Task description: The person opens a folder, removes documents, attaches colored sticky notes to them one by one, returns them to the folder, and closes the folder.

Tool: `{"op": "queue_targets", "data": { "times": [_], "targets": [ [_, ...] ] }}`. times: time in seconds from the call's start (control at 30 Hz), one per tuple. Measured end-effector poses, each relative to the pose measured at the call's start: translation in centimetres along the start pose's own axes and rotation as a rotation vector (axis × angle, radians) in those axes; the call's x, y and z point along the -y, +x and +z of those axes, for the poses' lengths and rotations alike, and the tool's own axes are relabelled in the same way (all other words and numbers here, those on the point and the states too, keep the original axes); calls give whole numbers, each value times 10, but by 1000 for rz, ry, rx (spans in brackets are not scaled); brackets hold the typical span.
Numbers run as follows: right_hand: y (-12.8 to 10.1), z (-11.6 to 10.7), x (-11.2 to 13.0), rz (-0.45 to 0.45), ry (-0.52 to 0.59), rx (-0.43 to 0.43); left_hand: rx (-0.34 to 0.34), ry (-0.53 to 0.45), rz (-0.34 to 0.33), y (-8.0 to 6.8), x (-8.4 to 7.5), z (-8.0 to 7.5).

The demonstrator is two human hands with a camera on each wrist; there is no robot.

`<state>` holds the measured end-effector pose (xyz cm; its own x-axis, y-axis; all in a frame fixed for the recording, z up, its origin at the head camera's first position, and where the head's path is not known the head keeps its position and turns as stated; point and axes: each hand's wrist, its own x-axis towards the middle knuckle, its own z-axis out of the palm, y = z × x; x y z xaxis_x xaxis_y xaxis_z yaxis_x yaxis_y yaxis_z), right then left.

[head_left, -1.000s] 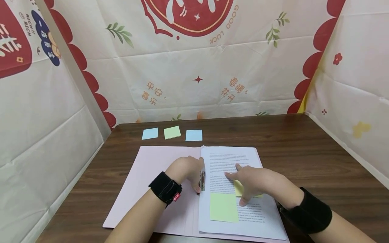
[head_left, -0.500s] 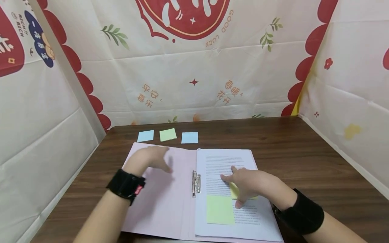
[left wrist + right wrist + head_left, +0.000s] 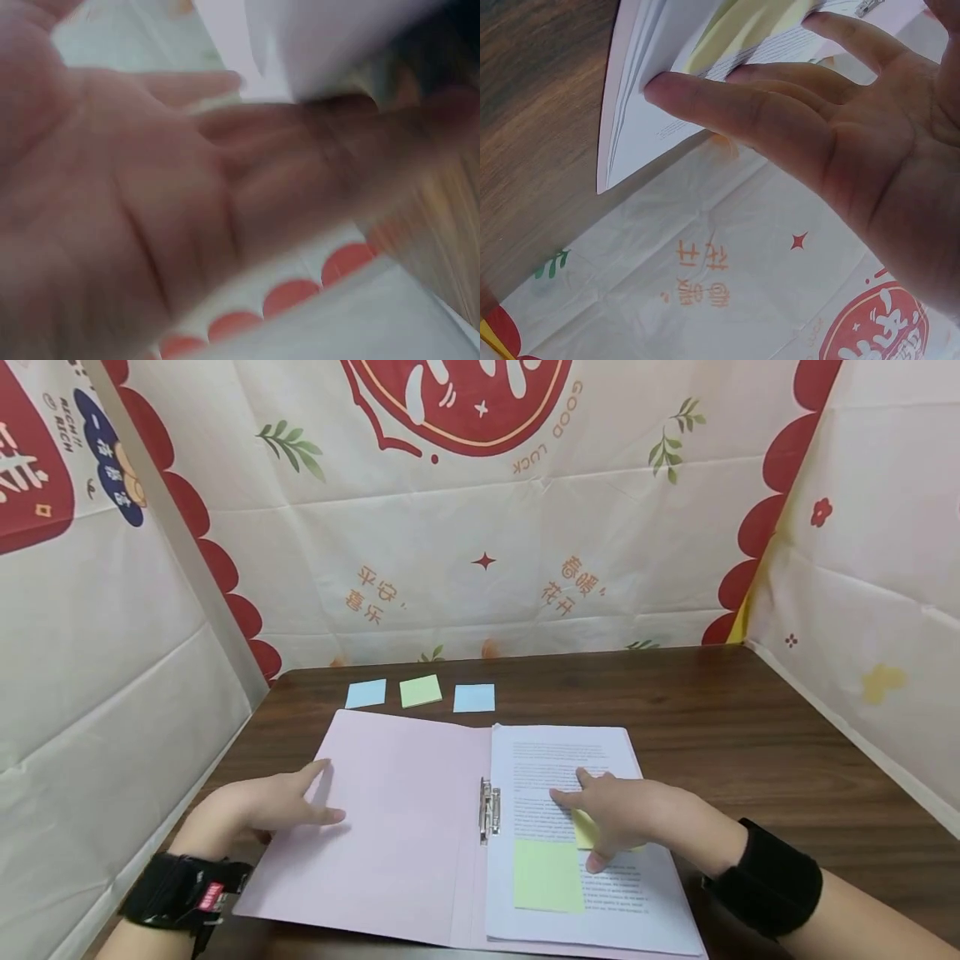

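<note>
Our right hand (image 3: pixel 630 814) presses flat, fingers spread, on a yellow sticky note (image 3: pixel 587 828) on the stacked pages (image 3: pixel 570 752); our left hand (image 3: pixel 273 802) rests open on the pink folder (image 3: pixel 405 827). We should rub the note's edge firmly.

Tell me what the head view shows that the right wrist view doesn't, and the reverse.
Head view only: the whole open pink folder, its metal clip, the left hand flat on the cover, the green note, and three notes at the table's far edge. Right wrist view only: the page stack's edge seen side-on. Both: the right hand with straight fingers on the printed page and a yellow note.
</note>
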<state>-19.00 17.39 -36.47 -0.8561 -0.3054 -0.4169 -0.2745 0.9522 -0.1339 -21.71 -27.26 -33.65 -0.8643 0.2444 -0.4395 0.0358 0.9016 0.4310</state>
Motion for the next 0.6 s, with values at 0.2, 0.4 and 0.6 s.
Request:
{"op": "queue_targets", "data": {
  "times": [0.2,0.4,0.6],
  "targets": [
    [-1,3,-1,-18,9,6,150,-370,354,-34,28,-36],
    [-4,6,-5,-42,-13,-13,508,-653,1032,-49,12,-61],
    [-9,11,-5,-74,-31,-42,220,-384,1063,-54,-66,-35]
  ]
}}
